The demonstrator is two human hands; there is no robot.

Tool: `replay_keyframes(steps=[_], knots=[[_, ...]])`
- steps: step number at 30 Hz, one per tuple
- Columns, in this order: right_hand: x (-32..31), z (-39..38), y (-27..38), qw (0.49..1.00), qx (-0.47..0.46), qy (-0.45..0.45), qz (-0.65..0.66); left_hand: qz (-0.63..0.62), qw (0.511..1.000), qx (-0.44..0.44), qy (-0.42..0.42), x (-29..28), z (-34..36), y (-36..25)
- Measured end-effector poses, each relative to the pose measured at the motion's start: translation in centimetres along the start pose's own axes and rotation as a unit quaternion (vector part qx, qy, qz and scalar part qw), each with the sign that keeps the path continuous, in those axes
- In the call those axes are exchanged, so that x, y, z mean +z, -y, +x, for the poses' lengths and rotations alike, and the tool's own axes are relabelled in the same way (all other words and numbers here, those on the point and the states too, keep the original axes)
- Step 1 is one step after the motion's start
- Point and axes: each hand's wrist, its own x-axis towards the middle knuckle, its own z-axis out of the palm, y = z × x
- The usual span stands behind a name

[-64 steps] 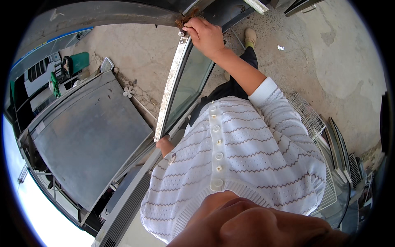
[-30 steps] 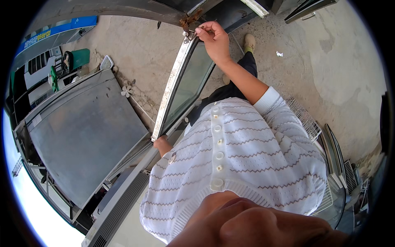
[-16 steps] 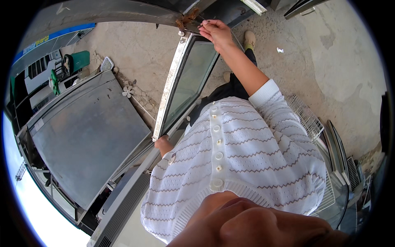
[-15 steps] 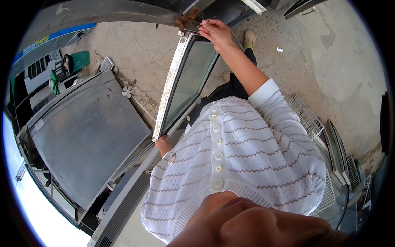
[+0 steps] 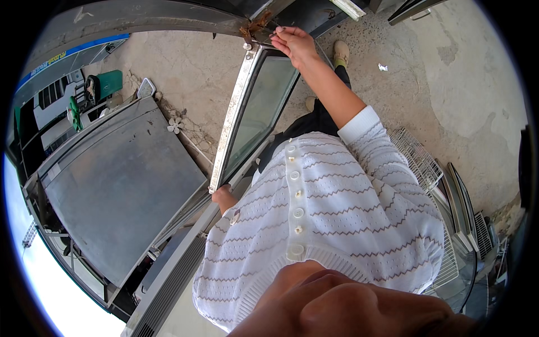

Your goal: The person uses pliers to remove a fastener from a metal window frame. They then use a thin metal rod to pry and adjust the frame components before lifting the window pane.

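A glass door panel [image 5: 256, 109] with a worn silver metal frame [image 5: 230, 129] slants beside my body, below a dark metal beam [image 5: 140, 17]. At its top corner is a rusty, broken-looking fitting [image 5: 254, 27] with a bolt [image 5: 247, 46]. My right hand [image 5: 295, 46] is raised just right of that fitting, thumb and fingertips pinched on a small dark piece, too small to name. My left hand [image 5: 223, 195] grips the lower end of the door frame, its fingertips hidden behind the frame.
A large grey metal cabinet [image 5: 120, 191] lies at left, with a green bin [image 5: 109, 82] and white fan blades [image 5: 174, 125] beyond. Wire racks [image 5: 415, 154] and leaning panels [image 5: 460, 202] stand at right. My foot [image 5: 341, 53] is on the concrete floor [image 5: 460, 84].
My right hand has shifted rightward from the bolt at the door's top corner and now pinches a small dark piece beside the rusty fitting. My left hand and the door have barely moved.
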Motion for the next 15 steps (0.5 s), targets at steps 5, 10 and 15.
replay_keyframes(steps=[5, 10, 15], knots=[[-0.1, 0.0, 0.2, 1.0, 0.013, -0.015, -0.007, -0.012, 0.999, -0.008, 0.028, -0.5, 0.3, -1.1], [0.1, 0.0, 0.2, 1.0, 0.015, -0.014, -0.006, -0.002, 0.999, -0.023, 0.043, -0.5, 0.3, -0.3], [0.0, -0.1, -0.3, 1.0, 0.01, -0.008, 0.019, 0.079, 0.949, -0.14, 0.271, -1.7, 1.8, -1.9]])
